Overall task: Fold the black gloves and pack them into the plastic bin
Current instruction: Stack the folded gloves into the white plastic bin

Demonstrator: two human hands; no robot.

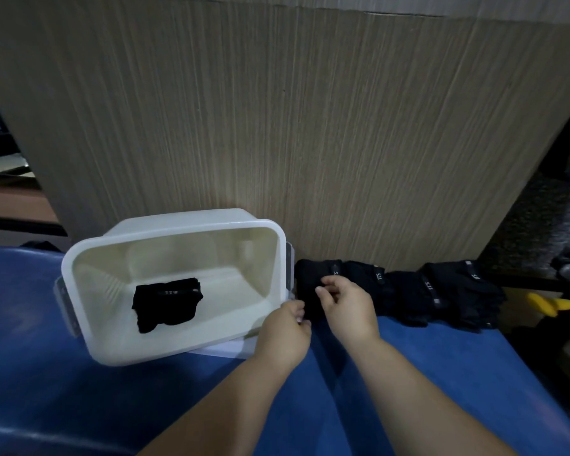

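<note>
Folding looks to be in hand for a second glove, as one folded glove (167,299) already lies in the bin (165,340). Left hand (287,327) and right hand (346,307) pinch the nearest glove (310,278) with curled fingers. It lies just beside the bin, at the end of the row of gloves (441,291). Next move, probably: draw it clear and double it over.

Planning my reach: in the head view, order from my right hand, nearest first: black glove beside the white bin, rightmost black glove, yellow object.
1. Black glove beside the white plastic bin, at the right hand.
2. Rightmost black glove, row's end.
3. Yellow object, far right.
</note>
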